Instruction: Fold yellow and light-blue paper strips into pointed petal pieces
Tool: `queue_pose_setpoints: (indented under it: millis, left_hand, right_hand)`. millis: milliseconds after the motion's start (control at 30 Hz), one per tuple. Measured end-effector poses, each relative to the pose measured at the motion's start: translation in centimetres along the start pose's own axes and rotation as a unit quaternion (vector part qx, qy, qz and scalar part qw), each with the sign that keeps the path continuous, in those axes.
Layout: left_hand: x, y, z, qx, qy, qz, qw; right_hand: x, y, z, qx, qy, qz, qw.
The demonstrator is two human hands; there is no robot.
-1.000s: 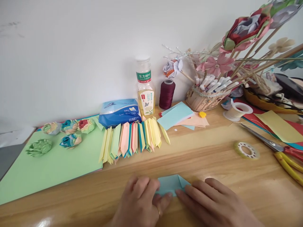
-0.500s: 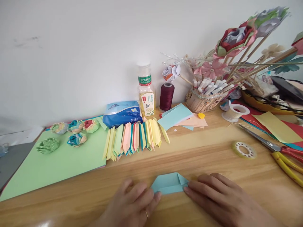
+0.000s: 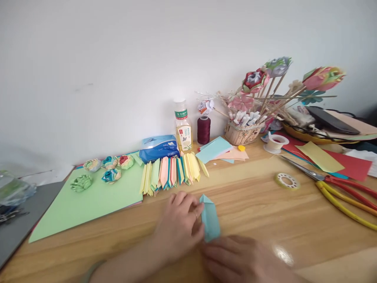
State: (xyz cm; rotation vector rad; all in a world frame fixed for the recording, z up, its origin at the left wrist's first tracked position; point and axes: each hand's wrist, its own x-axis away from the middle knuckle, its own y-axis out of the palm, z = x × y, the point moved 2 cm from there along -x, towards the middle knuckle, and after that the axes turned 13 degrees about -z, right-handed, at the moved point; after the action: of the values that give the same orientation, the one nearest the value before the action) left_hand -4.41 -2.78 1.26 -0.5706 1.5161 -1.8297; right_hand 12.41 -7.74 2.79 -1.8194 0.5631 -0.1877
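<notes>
"Two hands at one piece of paper. Where does it lie?"

"The blue folded paper is flat on the worktop, toward its near edge. Its long axis runs away from the person, the far end leaning a little to the left."

"Which hand is closer?"

"Both are at it, on different sides. The left hand sits along its left long side; the right hand comes in low, at its near end. So the paper lies to the right of the left fingers and just beyond the right ones."

"And the fingers themselves?"

"On the left they are bent, tips at the paper's long side, with the thumb standing apart from them, lower down. On the right they are pressed together; that hand is blurred, so I can't tell whether it pinches the near end or only rests against it."

"Any fold showing?"

"A triangular one at the far end."

"What is around it?"

"A row of folded papers farther back, beside the right edge of a green sheet. A tape roll and scissors lie toward the worktop's right side."
</notes>
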Motion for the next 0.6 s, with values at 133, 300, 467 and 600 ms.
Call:
queue_pose_setpoints:
  millis: [133,300,467,600]
  left_hand:
    - [-0.4,0.0,-0.3,0.061,0.019,-0.051,0.997]
    - [-0.6,-0.3,-1.2,0.119,0.068,-0.042,0.99]
    - [0.3,-0.2,-1.5,0.141,0.037,-0.002,0.989]
    - [1.5,-0.4,-1.6,0.202,-0.004,-0.046,0.978]
  right_hand:
    - [-0.2,-2.3,3.7,-0.078,0.057,0.044,0.994]
    - [-0.3,-1.7,6.6,0.04,0.061,0.008,0.997]
    - [0.0,-0.7,4.8,0.116,0.06,-0.039,0.991]
    - [0.0,-0.6,4.0,0.145,0.07,-0.04,0.986]
